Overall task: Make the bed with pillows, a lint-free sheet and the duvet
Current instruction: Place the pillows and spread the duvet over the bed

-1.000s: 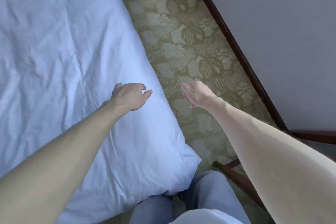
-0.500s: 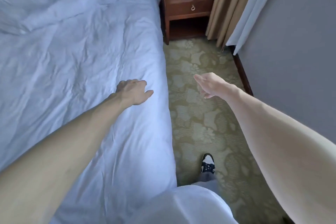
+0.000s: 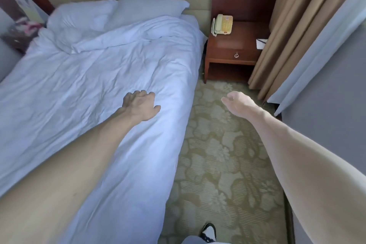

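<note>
A white duvet [image 3: 95, 85] covers the bed, wrinkled, with its top edge folded back near the head end. Two white pillows [image 3: 83, 16] [image 3: 146, 11] lie against the padded headboard. My left hand [image 3: 139, 105] hovers over the duvet near the bed's right edge, fingers loosely curled, holding nothing. My right hand [image 3: 238, 105] hangs above the carpet beside the bed, fingers relaxed, empty. The sheet is hidden under the duvet except a strip at the head end [image 3: 190, 20].
A wooden nightstand [image 3: 233, 49] with a beige telephone [image 3: 221, 24] stands right of the bed head. Tan curtains [image 3: 287, 35] and a grey wall [image 3: 332, 105] bound the narrow patterned carpet aisle [image 3: 217, 164]. My shoe [image 3: 208, 232] shows at the bottom.
The view has lifted toward the head of the bed, bringing pillows, headboard and nightstand into sight. Both hands keep much the same pose, empty, as I step forward along the aisle.
</note>
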`<state>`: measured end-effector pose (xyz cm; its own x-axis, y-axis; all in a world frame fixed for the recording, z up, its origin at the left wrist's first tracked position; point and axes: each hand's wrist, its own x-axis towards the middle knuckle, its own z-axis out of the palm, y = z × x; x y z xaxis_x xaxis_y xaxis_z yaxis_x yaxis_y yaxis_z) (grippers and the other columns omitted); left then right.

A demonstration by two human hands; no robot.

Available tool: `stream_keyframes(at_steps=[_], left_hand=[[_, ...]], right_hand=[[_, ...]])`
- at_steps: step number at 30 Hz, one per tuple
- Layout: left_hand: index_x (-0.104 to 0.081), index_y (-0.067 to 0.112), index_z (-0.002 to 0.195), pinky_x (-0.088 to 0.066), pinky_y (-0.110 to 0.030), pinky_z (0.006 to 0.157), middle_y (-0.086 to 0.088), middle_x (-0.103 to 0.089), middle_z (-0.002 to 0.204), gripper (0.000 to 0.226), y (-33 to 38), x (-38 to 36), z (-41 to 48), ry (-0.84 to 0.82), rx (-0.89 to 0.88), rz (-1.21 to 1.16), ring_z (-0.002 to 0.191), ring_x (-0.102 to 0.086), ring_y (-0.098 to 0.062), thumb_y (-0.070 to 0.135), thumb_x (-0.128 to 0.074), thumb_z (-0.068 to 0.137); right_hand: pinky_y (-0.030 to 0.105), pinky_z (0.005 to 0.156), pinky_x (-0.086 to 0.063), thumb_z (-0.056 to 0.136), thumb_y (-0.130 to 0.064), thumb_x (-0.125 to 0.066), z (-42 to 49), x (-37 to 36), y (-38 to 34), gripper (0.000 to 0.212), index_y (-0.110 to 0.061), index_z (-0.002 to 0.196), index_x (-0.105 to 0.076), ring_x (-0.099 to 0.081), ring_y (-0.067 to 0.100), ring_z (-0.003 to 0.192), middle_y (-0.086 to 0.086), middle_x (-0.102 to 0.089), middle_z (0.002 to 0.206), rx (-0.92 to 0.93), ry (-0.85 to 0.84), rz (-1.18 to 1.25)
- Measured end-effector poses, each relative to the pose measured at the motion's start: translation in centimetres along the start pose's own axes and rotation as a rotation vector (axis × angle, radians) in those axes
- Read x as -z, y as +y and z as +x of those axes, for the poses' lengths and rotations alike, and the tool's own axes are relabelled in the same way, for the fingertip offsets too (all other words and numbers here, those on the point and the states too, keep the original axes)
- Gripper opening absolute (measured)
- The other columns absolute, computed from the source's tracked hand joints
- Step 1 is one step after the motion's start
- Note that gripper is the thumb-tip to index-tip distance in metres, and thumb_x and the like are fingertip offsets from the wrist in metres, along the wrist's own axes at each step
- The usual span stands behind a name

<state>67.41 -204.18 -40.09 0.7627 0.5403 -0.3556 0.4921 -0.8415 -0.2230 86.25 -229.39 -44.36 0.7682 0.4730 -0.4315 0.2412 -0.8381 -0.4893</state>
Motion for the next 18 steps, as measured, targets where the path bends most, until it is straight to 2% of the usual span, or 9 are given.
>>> stream_keyframes(at_steps=[2,7,11,14,18], left_hand=[[-0.050,0.017,0.140,-0.035,-0.036,0.087,-0.007,-0.056,0.134,0.051,-0.7,1.3,0.7,0.011,0.046,-0.013,0.124,-0.052,-0.030,0.051,-0.044,0.102],[-0.049,0.018,0.141,-0.034,-0.036,0.084,-0.007,-0.055,0.135,0.052,-4.4,2.8,2.6,0.022,0.143,-0.060,0.124,-0.051,-0.029,0.053,-0.043,0.102],[-0.049,0.019,0.141,-0.038,-0.035,0.085,-0.005,-0.054,0.137,0.052,-6.5,3.1,5.5,-0.027,0.185,-0.151,0.126,-0.051,-0.028,0.053,-0.043,0.102],[-0.050,0.020,0.139,-0.036,-0.034,0.083,-0.005,-0.054,0.134,0.051,-6.5,4.7,10.0,-0.016,0.166,-0.179,0.124,-0.051,-0.027,0.053,-0.043,0.102],[-0.047,0.021,0.145,-0.033,-0.034,0.084,-0.006,-0.052,0.136,0.053,-5.4,7.1,18.6,0.039,0.086,-0.196,0.127,-0.049,-0.027,0.052,-0.044,0.102]], right_hand=[[0.037,0.085,-0.046,0.104,-0.044,-0.044,1.5,1.5,-1.4,0.049,-0.011,0.139,-0.054,-0.060,0.029,0.111,0.010,-0.064,0.126,0.030,-0.018,-0.014],[0.038,0.101,-0.044,0.104,-0.044,-0.045,4.7,3.9,-5.6,0.056,-0.017,0.153,-0.041,-0.055,0.026,0.126,0.007,-0.053,0.146,0.106,-0.051,-0.065],[0.035,0.099,-0.043,0.103,-0.040,-0.050,6.4,4.6,-8.5,0.056,-0.020,0.155,-0.040,-0.054,0.025,0.129,0.006,-0.052,0.148,0.208,-0.121,-0.158],[0.035,0.103,-0.044,0.101,-0.042,-0.054,9.8,6.5,-10.1,0.060,-0.022,0.155,-0.039,-0.053,0.026,0.131,0.004,-0.046,0.153,0.202,-0.178,-0.230],[0.043,0.106,-0.049,0.097,-0.045,-0.061,17.5,10.3,-12.8,0.065,-0.021,0.154,-0.041,-0.060,0.028,0.124,0.006,-0.045,0.155,0.206,-0.128,-0.178]])
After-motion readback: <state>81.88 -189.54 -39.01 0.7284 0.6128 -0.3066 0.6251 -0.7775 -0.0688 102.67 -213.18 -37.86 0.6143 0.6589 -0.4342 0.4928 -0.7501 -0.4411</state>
